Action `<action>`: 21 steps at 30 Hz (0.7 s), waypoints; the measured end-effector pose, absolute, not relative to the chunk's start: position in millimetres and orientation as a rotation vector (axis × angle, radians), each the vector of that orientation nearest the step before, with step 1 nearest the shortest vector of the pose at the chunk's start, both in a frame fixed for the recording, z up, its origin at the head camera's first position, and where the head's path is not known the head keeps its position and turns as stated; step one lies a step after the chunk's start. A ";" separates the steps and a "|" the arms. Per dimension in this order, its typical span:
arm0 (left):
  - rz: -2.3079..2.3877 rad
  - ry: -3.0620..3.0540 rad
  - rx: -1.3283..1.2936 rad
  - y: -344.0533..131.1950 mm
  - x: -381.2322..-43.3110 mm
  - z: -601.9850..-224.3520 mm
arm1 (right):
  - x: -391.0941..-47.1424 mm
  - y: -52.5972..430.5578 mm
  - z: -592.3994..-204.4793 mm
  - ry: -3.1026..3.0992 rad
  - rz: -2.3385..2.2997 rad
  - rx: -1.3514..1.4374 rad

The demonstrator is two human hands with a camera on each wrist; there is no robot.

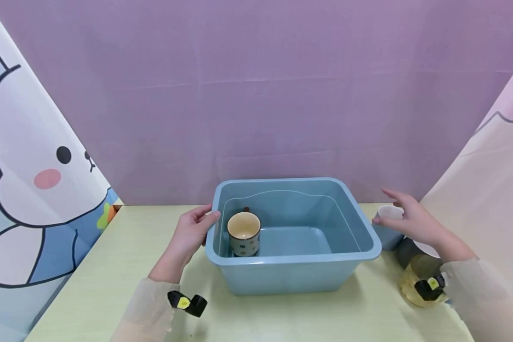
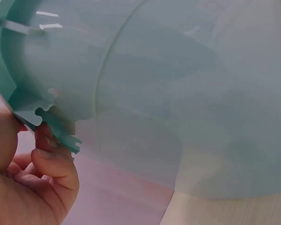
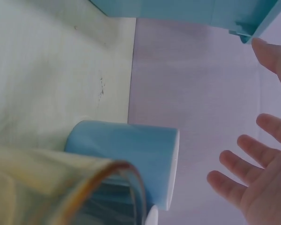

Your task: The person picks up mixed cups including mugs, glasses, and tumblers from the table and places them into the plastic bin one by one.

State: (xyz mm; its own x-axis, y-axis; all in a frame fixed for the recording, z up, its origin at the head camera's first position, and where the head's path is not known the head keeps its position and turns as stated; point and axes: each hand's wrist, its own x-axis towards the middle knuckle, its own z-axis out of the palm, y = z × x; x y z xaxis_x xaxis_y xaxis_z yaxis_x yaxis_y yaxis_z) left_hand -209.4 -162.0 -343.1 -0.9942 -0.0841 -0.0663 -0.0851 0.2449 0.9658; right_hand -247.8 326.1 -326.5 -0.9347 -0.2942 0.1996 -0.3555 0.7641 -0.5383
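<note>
A blue plastic basin (image 1: pixel 290 276) stands upright on the table. My left hand (image 1: pixel 193 229) grips its left rim, thumb above and fingers curled beneath; the left wrist view shows these fingers (image 2: pixel 54 166) at the rim's underside. Inside the basin, at the left, a spotted mug (image 1: pixel 244 241) with a cream interior stands upright. Over the right side of the table, my right hand (image 1: pixel 414 219) is spread with nothing in it, above a blue cup (image 3: pixel 124 145) with a white rim. In the right wrist view its thumb comes near the basin's rim, but contact is unclear.
A dark cup (image 1: pixel 407 252) and an amber see-through glass cup (image 1: pixel 410 287) stand beside the blue cup, partly hidden by my right arm. The pale table (image 1: pixel 154 232) meets a purple backdrop (image 1: pixel 273 118) behind the basin. Printed cloths hang at both sides.
</note>
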 end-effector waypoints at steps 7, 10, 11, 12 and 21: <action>1.933 2.471 -0.166 -160.2 -209.4 -343.5 | -250.3 328.3 -332.5 -2.834 0.877 0.473; 1.933 2.472 -0.169 -160.0 -209.2 -343.8 | -250.9 328.8 -334.5 -2.835 0.878 0.455; 1.934 2.473 -0.169 -160.0 -209.2 -343.9 | -251.1 329.0 -335.4 -2.839 0.876 0.447; 1.936 2.472 -0.168 -159.9 -209.3 -344.1 | -251.3 329.3 -336.2 -2.840 0.876 0.443; 1.936 2.468 -0.171 -159.9 -208.6 -343.5 | -254.1 332.1 -342.5 -2.837 0.870 0.391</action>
State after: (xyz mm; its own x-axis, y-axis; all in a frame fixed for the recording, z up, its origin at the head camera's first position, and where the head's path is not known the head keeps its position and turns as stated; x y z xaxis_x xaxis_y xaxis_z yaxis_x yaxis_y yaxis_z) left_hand -208.6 -159.9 -343.5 -0.9941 -0.0855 -0.0670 -0.0854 0.2345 0.9684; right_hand -254.1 332.1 -342.5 -0.9551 -0.2031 0.2159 -0.2892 0.7980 -0.5287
